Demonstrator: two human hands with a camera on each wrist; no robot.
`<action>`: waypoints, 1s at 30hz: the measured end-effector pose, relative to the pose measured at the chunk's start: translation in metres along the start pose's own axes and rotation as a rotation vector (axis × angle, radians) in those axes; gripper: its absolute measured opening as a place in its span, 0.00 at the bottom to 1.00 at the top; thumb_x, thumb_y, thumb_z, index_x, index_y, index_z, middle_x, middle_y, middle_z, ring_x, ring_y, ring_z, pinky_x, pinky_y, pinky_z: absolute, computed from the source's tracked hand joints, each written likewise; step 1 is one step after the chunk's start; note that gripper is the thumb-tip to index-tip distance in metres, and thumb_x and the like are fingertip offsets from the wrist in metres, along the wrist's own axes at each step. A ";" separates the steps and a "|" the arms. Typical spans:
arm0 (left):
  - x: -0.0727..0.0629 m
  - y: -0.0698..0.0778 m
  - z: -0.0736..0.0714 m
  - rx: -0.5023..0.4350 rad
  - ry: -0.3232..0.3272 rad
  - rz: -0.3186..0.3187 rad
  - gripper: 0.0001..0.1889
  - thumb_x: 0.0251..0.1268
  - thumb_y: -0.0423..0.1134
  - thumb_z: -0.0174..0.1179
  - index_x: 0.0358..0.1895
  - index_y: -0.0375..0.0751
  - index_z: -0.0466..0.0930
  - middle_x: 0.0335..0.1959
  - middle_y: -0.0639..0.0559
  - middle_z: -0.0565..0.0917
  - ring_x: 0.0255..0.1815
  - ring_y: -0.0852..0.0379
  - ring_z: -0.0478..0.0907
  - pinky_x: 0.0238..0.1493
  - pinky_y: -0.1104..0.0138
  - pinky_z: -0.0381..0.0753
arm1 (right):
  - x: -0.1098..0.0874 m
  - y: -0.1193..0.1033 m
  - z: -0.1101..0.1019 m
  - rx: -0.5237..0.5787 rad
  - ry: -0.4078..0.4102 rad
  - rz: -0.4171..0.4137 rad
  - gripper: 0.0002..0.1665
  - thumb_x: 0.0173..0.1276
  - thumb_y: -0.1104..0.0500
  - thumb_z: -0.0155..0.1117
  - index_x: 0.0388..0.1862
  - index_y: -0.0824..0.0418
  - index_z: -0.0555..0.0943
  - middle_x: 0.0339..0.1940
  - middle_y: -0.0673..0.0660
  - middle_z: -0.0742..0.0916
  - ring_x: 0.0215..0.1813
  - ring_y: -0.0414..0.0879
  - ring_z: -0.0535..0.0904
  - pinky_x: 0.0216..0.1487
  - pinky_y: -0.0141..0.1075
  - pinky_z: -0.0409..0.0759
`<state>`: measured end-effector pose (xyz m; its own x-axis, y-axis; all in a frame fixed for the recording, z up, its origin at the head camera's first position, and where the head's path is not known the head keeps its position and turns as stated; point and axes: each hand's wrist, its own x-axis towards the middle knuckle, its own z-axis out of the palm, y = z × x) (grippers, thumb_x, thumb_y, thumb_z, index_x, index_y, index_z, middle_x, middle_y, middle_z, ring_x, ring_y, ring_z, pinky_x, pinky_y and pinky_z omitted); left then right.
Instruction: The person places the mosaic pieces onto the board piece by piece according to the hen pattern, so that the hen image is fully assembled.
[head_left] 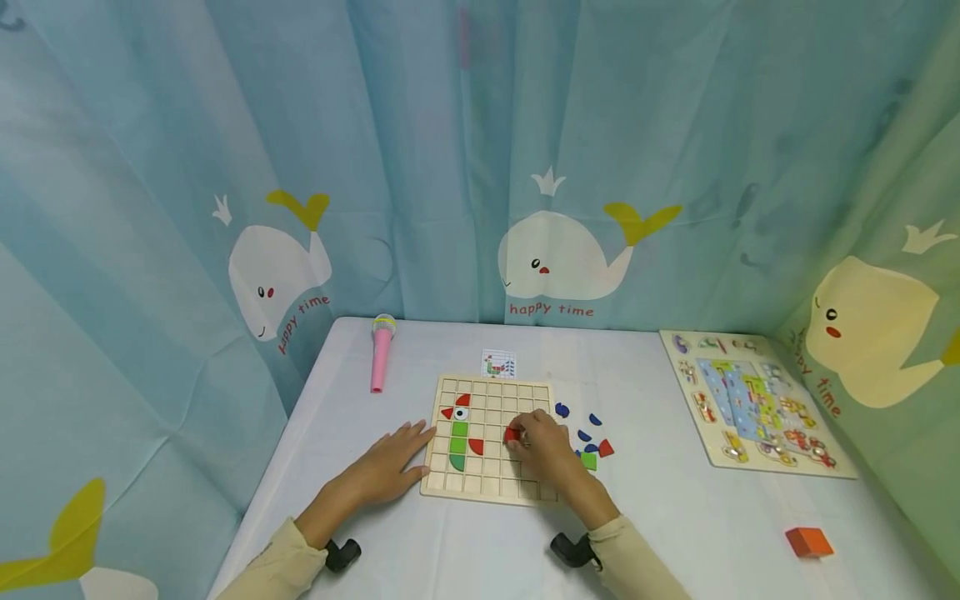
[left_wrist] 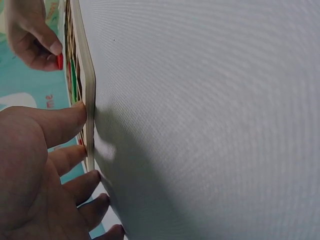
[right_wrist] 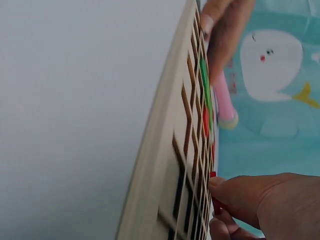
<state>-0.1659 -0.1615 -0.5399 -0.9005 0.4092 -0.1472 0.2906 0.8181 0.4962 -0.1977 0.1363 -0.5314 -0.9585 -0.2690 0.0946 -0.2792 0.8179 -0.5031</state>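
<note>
A wooden grid board (head_left: 480,486) lies on the table, with red and green pieces and an eye piece (head_left: 461,413) set in its left columns. My left hand (head_left: 386,465) rests at the board's left edge, fingers spread, thumb and fingertips touching the rim in the left wrist view. Over the right half of the board my right hand (head_left: 546,446) pinches a red piece (right_wrist: 215,195) between thumb and fingers, close above the grid. Part of the board under that hand is hidden. A red quarter-circle piece (head_left: 476,447) sits in a cell left of it.
Loose blue pieces (head_left: 596,419), a green square (head_left: 588,461) and a red piece (head_left: 606,448) lie right of the board. A picture card (head_left: 498,364) is behind it. Around stand a pink toy microphone (head_left: 382,358), a peg puzzle (head_left: 795,458) and an orange block (head_left: 809,542).
</note>
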 end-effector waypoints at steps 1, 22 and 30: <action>0.000 0.000 0.000 0.000 0.002 0.000 0.33 0.80 0.48 0.60 0.83 0.46 0.63 0.84 0.42 0.63 0.86 0.38 0.55 0.83 0.39 0.56 | 0.000 -0.004 0.002 0.000 -0.002 -0.009 0.12 0.67 0.61 0.78 0.47 0.61 0.86 0.42 0.54 0.84 0.43 0.46 0.78 0.44 0.44 0.69; 0.001 -0.002 0.000 0.010 -0.006 0.002 0.34 0.80 0.49 0.59 0.83 0.47 0.62 0.85 0.43 0.62 0.86 0.39 0.54 0.83 0.40 0.55 | -0.004 -0.025 0.013 -0.029 -0.033 -0.116 0.14 0.64 0.66 0.78 0.48 0.60 0.87 0.41 0.52 0.85 0.44 0.47 0.79 0.42 0.38 0.68; 0.000 0.000 -0.002 -0.006 -0.005 0.006 0.33 0.80 0.47 0.59 0.83 0.46 0.63 0.84 0.42 0.62 0.86 0.38 0.55 0.83 0.40 0.55 | -0.005 -0.023 0.015 -0.054 -0.006 -0.188 0.09 0.64 0.69 0.78 0.41 0.62 0.87 0.40 0.53 0.85 0.42 0.45 0.77 0.47 0.41 0.82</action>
<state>-0.1661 -0.1623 -0.5383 -0.8972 0.4159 -0.1486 0.2939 0.8133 0.5022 -0.1854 0.1115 -0.5333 -0.8888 -0.4225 0.1776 -0.4562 0.7788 -0.4305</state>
